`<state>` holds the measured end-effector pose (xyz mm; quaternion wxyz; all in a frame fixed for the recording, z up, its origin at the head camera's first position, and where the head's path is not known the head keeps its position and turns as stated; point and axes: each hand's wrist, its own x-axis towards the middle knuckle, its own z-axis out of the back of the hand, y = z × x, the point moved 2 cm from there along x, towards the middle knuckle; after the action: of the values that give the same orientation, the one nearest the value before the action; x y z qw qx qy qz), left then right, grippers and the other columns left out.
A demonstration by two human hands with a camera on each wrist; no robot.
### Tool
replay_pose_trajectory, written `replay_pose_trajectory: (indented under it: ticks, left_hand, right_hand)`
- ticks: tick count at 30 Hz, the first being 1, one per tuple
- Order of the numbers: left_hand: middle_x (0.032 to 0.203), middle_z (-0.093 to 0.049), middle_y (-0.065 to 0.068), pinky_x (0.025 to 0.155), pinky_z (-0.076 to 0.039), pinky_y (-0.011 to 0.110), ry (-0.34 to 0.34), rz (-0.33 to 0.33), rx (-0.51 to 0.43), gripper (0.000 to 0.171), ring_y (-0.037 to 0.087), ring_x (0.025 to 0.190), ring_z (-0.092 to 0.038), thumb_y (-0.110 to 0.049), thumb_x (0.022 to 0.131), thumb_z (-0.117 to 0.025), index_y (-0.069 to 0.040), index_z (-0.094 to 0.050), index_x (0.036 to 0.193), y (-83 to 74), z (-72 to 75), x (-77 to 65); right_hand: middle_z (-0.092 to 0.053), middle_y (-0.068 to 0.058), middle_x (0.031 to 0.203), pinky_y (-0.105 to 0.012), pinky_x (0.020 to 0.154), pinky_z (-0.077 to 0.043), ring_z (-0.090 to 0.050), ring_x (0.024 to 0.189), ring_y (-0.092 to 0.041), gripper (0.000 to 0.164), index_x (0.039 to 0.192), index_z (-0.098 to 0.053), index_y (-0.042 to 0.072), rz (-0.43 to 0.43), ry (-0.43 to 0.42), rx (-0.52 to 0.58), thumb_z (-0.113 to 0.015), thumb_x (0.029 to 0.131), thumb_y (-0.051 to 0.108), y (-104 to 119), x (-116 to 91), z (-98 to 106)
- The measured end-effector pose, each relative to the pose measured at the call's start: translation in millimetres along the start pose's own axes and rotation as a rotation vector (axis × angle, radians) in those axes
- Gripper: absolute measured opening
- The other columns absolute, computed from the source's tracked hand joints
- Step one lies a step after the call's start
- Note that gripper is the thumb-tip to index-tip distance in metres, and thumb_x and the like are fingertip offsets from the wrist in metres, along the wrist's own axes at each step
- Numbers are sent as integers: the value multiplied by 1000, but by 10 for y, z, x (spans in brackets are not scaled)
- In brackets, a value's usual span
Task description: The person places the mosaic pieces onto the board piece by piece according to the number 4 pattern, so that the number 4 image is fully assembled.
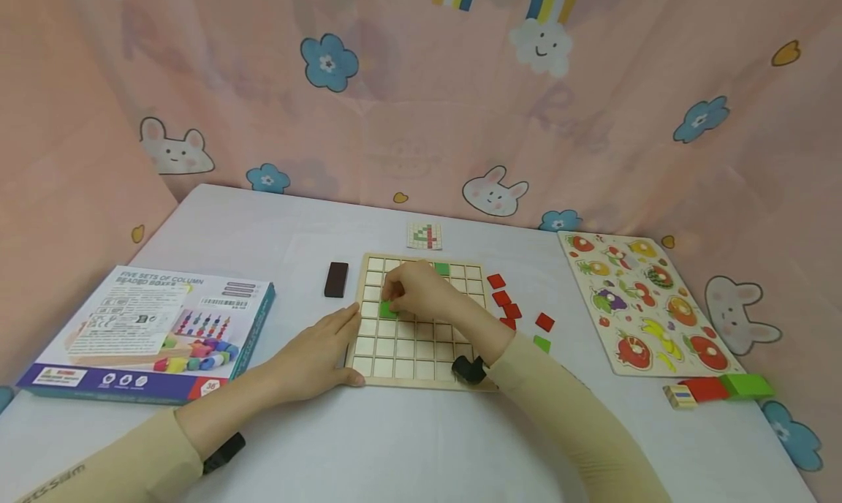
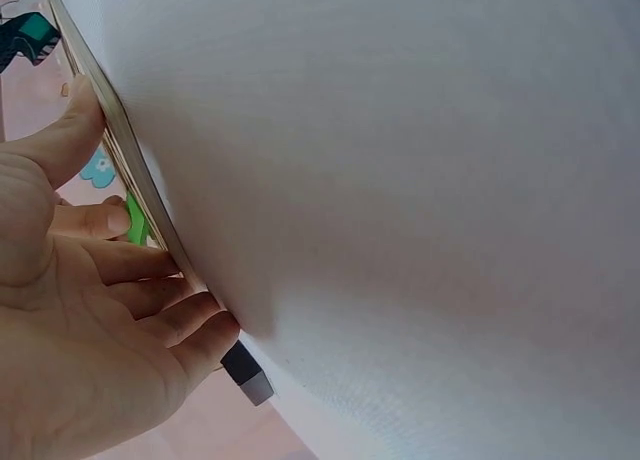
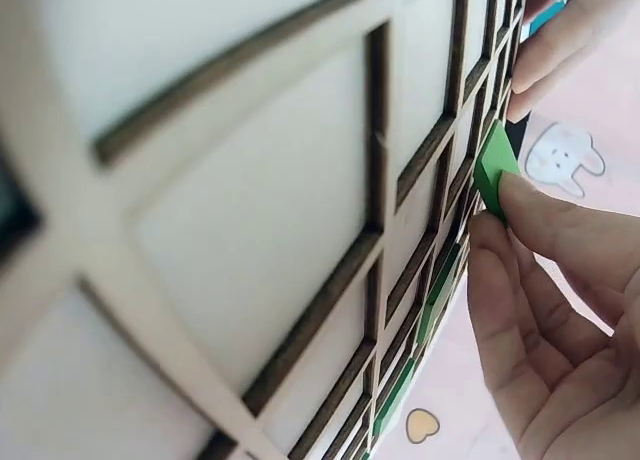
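A wooden grid board [image 1: 421, 384] with white square cells lies on the white table. Over its left part, my right hand [image 1: 424, 291] pinches a green square tile [image 3: 495, 170] between thumb and fingers; the tile stands tilted at the grid in the right wrist view. My left hand [image 1: 319, 357] rests along the board's left edge, fingers fairly straight, thumb near the lower left corner. In the left wrist view, its fingertips [image 2: 222, 325] touch the board's side. Another green tile [image 1: 442, 269] sits in a top-row cell. The right hand hides some middle cells.
Several red tiles [image 1: 544, 322] and a green tile [image 1: 541, 343] lie right of the board. Behind it is a small pattern card [image 1: 424, 235]; a dark brown block [image 1: 336, 279] lies left. A boxed bead set [image 1: 151, 335] and a fruit puzzle board [image 1: 647, 305] flank the board.
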<state>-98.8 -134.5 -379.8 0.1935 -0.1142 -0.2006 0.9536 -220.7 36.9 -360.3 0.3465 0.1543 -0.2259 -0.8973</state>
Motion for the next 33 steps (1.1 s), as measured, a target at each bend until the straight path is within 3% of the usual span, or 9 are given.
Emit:
replay_pose_trajectory:
  ticks: [6, 11, 16, 23, 29, 33]
  left_hand:
    - [164, -20, 23, 118, -32, 60, 3, 9, -2, 95, 43, 150, -26, -42, 85, -74, 7, -29, 151, 2, -12, -1]
    - [165, -19, 22, 117, -31, 61, 6, 20, -8, 95, 43, 151, -25, -42, 85, -75, 7, -28, 152, -2, -17, -3]
    - [164, -19, 23, 118, -31, 60, -1, 11, -7, 95, 43, 151, -24, -41, 85, -75, 8, -28, 152, -12, -4, -9]
    - [164, -19, 23, 119, -30, 60, -1, 4, -15, 94, 43, 151, -24, -40, 85, -75, 8, -28, 152, -30, 10, -11]
    - [164, -19, 23, 119, -30, 60, 0, 4, -12, 95, 43, 151, -24, -40, 85, -75, 8, -28, 151, -31, 4, -2]
    - [164, -19, 24, 118, -31, 60, 1, 8, -11, 94, 44, 151, -25, -40, 85, -75, 8, -28, 151, -35, 9, -3]
  right_hand:
    - [-68, 2, 81, -21, 68, -50, -59, 76, -10, 10, 93, -75, 12, -18, 22, -18, -75, 85, 7, -27, -21, 8]
    - [-68, 1, 86, -26, 71, -53, -62, 78, -13, 21, 107, -73, 13, -22, 16, 15, -72, 86, 6, -155, -174, 203]
    - [-70, -2, 90, -28, 75, -55, -64, 82, -16, 20, 107, -74, 12, -23, 8, 10, -71, 88, 7, -454, -429, 481]
    - [-68, -4, 94, -28, 73, -51, -59, 88, -18, 19, 106, -74, 16, -110, 101, 41, -72, 88, 10, -954, -958, 718]
    - [-70, -1, 100, -23, 71, -51, -57, 91, -17, 18, 104, -74, 20, -103, 168, 88, -72, 88, 11, -1267, -1371, 739]
    - [-66, 1, 96, -22, 73, -50, -56, 90, -16, 19, 104, -75, 26, -98, 158, 117, -75, 87, 18, -1355, -1487, 665]
